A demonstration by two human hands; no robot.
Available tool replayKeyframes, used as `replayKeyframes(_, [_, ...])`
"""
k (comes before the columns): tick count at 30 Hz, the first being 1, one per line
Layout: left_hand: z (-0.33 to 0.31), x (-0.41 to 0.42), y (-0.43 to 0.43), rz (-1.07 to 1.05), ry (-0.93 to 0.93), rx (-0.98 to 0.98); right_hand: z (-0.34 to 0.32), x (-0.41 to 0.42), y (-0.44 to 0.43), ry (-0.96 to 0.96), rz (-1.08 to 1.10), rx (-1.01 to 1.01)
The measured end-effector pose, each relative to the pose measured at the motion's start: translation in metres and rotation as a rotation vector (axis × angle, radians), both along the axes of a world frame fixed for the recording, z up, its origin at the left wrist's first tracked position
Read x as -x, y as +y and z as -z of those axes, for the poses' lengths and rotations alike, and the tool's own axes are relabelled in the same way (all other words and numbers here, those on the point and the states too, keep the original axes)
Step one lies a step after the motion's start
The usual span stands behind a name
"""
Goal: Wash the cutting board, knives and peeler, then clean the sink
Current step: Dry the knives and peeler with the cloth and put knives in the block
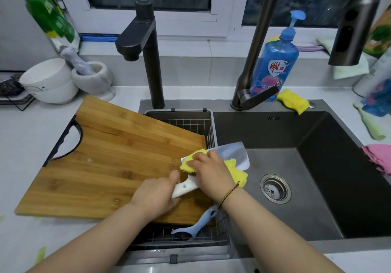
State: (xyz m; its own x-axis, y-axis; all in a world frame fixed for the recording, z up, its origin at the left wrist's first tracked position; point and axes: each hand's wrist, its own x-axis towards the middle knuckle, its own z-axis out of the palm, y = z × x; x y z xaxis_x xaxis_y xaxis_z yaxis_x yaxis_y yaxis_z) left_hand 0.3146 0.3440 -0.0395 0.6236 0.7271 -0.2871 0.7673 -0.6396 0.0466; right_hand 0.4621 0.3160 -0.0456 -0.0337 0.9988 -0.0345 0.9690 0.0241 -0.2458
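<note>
A bamboo cutting board (110,158) lies across the counter and the wire basket (190,124) at the sink's left end. My left hand (156,194) grips the white handle of a cleaver (234,152), whose blade points out over the dark sink (317,145). My right hand (211,171) presses a yellow cloth (238,172) onto the blade near the handle. A light blue peeler (196,226) lies in the basket under my right wrist.
Two dark faucets (148,46) (254,61) stand behind the sink, with a blue dish soap bottle (275,61) and a yellow sponge (293,101). White bowls (48,82) and a mortar (93,78) sit back left. A pink cloth (378,156) lies on the right counter.
</note>
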Motion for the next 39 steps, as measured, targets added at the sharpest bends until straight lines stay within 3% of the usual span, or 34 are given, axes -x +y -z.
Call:
replayKeyframes(5, [0.0,-0.002,0.0,0.059,0.003,-0.028,-0.008,-0.023,0.005,-0.072,0.367,0.026])
replayKeyframes(10, [0.001,-0.002,-0.001,0.053,-0.017,-0.019,-0.003,0.017,0.002,-0.092,0.081,-0.095])
replayKeyframes(12, [0.002,-0.001,-0.002,0.041,-0.03,-0.018,-0.003,0.004,0.005,-0.117,0.081,-0.194])
replayKeyframes(15, [0.001,-0.001,-0.002,0.033,-0.018,-0.032,0.002,-0.032,0.0,-0.068,0.267,-0.015])
replayKeyframes(20, [0.003,-0.003,0.001,0.036,-0.035,-0.043,0.003,-0.055,-0.005,-0.022,0.549,0.025])
replayKeyframes(22, [0.003,-0.003,0.001,0.032,-0.041,-0.044,0.005,-0.039,-0.005,-0.045,0.488,-0.047])
replayKeyframes(24, [0.004,-0.005,0.002,0.035,-0.035,-0.038,0.007,-0.014,-0.006,-0.073,0.297,-0.203])
replayKeyframes(27, [0.006,-0.006,0.004,0.033,-0.052,-0.038,0.009,-0.003,-0.015,-0.092,0.133,-0.165])
replayKeyframes(33, [0.003,-0.003,0.0,0.037,-0.113,-0.134,0.013,-0.068,-0.025,0.091,0.545,-0.022])
replayKeyframes(39, [0.003,-0.002,-0.001,0.043,-0.227,-0.293,0.007,-0.079,-0.041,0.398,0.708,-0.166])
